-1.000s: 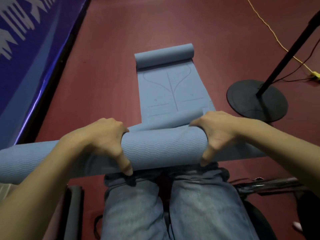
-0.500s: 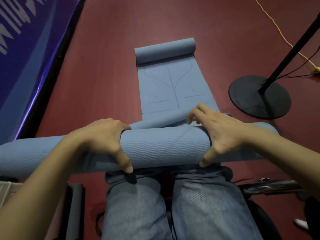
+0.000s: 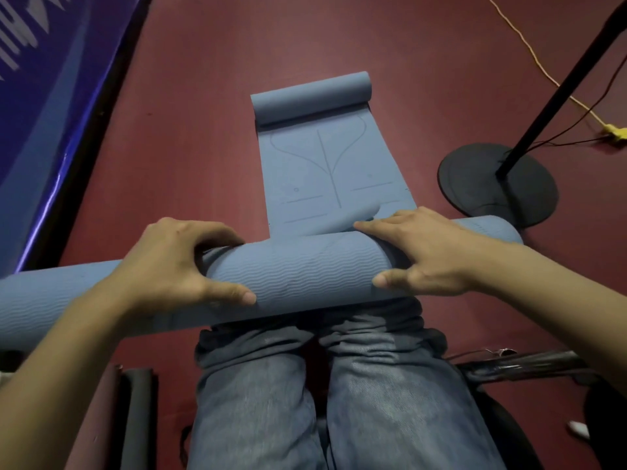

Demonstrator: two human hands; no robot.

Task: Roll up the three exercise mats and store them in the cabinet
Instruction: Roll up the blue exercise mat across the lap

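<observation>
A blue-grey exercise mat (image 3: 336, 171) lies on the dark red floor, its far end curled into a small roll (image 3: 310, 96). Its near end is rolled into a thick roll (image 3: 298, 269) that rests above my knees. My left hand (image 3: 169, 262) grips the roll's left end, fingers over the top, thumb on the near side. My right hand (image 3: 424, 256) holds the right end, fingers stretched flat over the top. A second rolled blue mat (image 3: 51, 300) lies crosswise beneath, sticking out far left and at right (image 3: 492, 228).
A black stand with a round base (image 3: 475, 184) and slanted pole (image 3: 559, 86) is at the right, with yellow and dark cables (image 3: 529, 56) beyond. A blue banner (image 3: 51, 96) lines the left edge. Black frame parts sit beside my jeans-clad legs (image 3: 339, 401).
My right hand went from curled over the roll's end to fingers stretched forward on top. The left hand shifted its grip slightly. The roll stays in about the same place.
</observation>
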